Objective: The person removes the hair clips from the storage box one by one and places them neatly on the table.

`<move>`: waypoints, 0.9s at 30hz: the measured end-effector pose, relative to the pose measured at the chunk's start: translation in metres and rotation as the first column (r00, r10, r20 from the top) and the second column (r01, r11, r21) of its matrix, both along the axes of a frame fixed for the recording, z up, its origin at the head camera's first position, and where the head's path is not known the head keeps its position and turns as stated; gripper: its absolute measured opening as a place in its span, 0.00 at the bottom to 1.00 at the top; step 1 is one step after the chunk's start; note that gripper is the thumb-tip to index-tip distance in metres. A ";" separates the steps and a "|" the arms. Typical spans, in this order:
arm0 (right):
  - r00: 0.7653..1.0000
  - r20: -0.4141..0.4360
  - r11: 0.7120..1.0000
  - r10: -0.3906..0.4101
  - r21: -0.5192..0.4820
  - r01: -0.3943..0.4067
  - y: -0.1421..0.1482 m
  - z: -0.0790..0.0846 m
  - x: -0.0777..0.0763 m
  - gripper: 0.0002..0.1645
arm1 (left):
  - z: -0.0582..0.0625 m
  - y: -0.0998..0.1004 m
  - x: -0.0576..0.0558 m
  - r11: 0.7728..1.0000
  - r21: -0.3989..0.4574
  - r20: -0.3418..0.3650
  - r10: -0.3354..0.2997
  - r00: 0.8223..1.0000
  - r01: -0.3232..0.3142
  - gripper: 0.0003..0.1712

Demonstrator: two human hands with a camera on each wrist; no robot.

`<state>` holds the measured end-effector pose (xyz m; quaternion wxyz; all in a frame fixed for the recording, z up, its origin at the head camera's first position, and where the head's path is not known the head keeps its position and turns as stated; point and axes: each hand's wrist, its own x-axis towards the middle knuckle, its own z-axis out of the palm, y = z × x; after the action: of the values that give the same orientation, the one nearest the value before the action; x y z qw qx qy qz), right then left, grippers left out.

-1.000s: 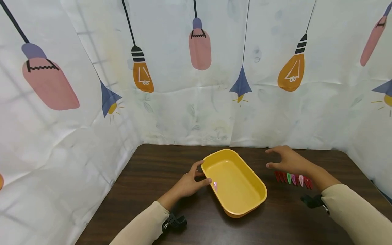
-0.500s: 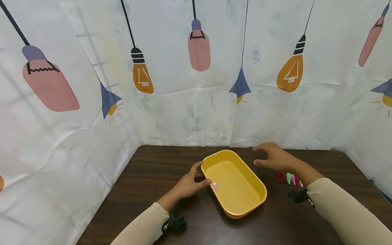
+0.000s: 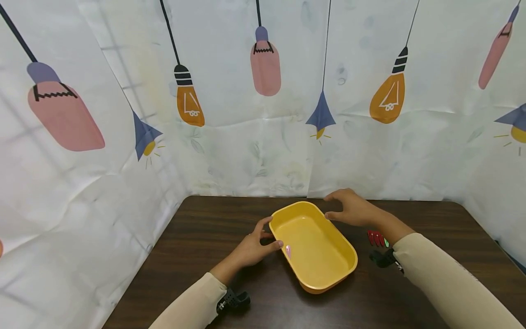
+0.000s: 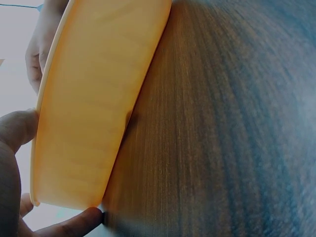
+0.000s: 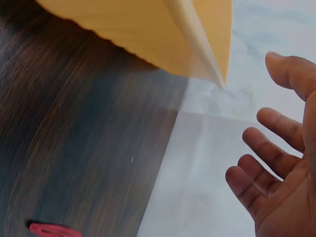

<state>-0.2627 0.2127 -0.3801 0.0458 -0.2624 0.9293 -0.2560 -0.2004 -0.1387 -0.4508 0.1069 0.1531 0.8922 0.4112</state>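
A yellow plastic tray (image 3: 318,242) stands on the table, turned at an angle. My left hand (image 3: 255,246) holds its left side, thumb on the rim and fingers round the far left corner. Inside the tray, against its left wall, lies a pink hair clip (image 3: 288,251). My right hand (image 3: 349,209), thumb and fingers apart with nothing between them, hovers at the far right rim. Beside that forearm a row of hair clips (image 3: 376,238) shows red and green ones; the arm covers the others. One red clip (image 5: 54,230) appears in the right wrist view.
The dark wood-grain table (image 3: 197,237) reaches back to a white sheet (image 3: 246,155) printed with lamps and bulbs. More sheet hangs at the left and right sides. Dark wrist mounts (image 3: 233,299) are strapped on both forearms.
My right hand has moved left, from above the hair clips to the tray's far right rim, and its arm now covers more of the row. The left hand and tray have stayed put.
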 end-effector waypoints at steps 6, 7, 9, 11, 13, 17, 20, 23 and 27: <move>1.000 0.010 1.000 0.016 -0.011 -0.016 -0.011 0.001 0.000 0.32 | 0.000 0.000 0.000 1.000 -0.005 0.000 0.003 1.000 -0.003 0.52; 1.000 0.013 1.000 0.018 -0.014 -0.018 -0.013 0.002 0.000 0.32 | 0.001 0.000 0.000 1.000 -0.006 0.001 0.005 1.000 -0.005 0.52; 1.000 0.010 0.999 0.028 -0.017 -0.027 -0.016 0.003 0.000 0.33 | 0.001 0.000 0.000 1.000 -0.004 0.003 0.006 1.000 -0.006 0.53; 0.999 0.007 0.999 0.034 -0.016 -0.034 -0.019 0.003 -0.001 0.33 | 0.001 0.000 0.000 1.000 -0.003 0.004 0.008 1.000 -0.008 0.53; 0.999 0.003 0.999 0.042 -0.020 -0.042 -0.022 0.003 -0.002 0.33 | 0.000 0.001 0.000 1.000 -0.003 0.004 0.007 1.000 -0.007 0.53; 0.998 0.001 0.997 0.069 -0.044 -0.069 -0.029 0.003 -0.003 0.31 | 0.000 0.001 0.000 1.000 -0.006 0.003 0.009 1.000 -0.009 0.52; 0.996 0.009 0.994 0.094 -0.066 -0.093 -0.035 0.005 -0.003 0.31 | 0.000 0.001 0.000 1.000 -0.008 0.004 0.012 1.000 -0.012 0.52; 0.994 0.014 0.991 0.113 -0.074 -0.111 -0.041 0.006 -0.003 0.32 | 0.000 0.001 0.000 1.000 -0.008 0.005 0.013 1.000 -0.013 0.52; 0.994 0.019 0.993 0.104 -0.057 -0.103 -0.048 0.005 -0.004 0.31 | 0.001 0.002 0.000 1.000 -0.004 0.010 0.014 1.000 -0.014 0.53</move>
<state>-0.2662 0.1644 -0.3751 0.0617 -0.3085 0.9063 -0.2821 -0.2003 -0.1371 -0.4499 0.1086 0.1446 0.8935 0.4111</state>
